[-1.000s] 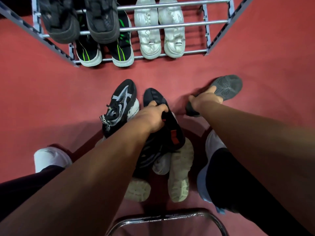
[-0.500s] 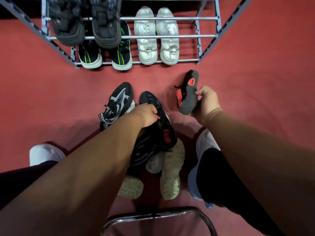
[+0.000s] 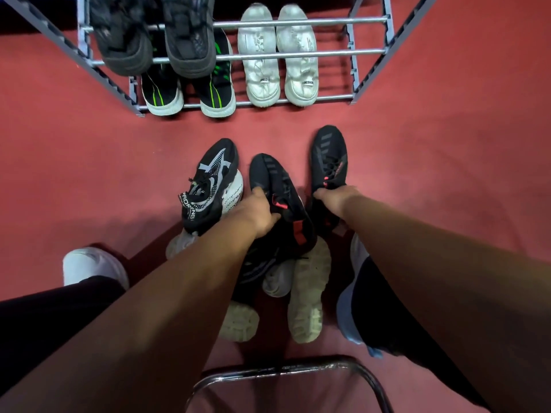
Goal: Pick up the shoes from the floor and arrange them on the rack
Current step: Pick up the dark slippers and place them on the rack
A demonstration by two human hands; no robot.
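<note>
A metal shoe rack [image 3: 298,53] stands at the top of the view on the red floor. My left hand [image 3: 259,213] grips a black shoe with red accents [image 3: 277,186] in the middle of a pile. My right hand [image 3: 334,198] holds the matching black shoe [image 3: 328,156] upright by its heel, toe pointing at the rack. A black and white knit sneaker [image 3: 211,177] lies just left of my left hand. Pale-soled shoes [image 3: 307,290] lie upturned under the pile.
The rack holds grey shoes [image 3: 155,40] on an upper bar, black and green shoes [image 3: 190,90] and white shoes [image 3: 280,58] on the lowest tier. My feet in white shoes [image 3: 89,266] flank the pile. A curved metal chair bar [image 3: 286,371] is at the bottom.
My right hand lifted the black shoe from the floor at the right, turned it from sole-up to upright, and brought it beside the shoe in my left hand.
</note>
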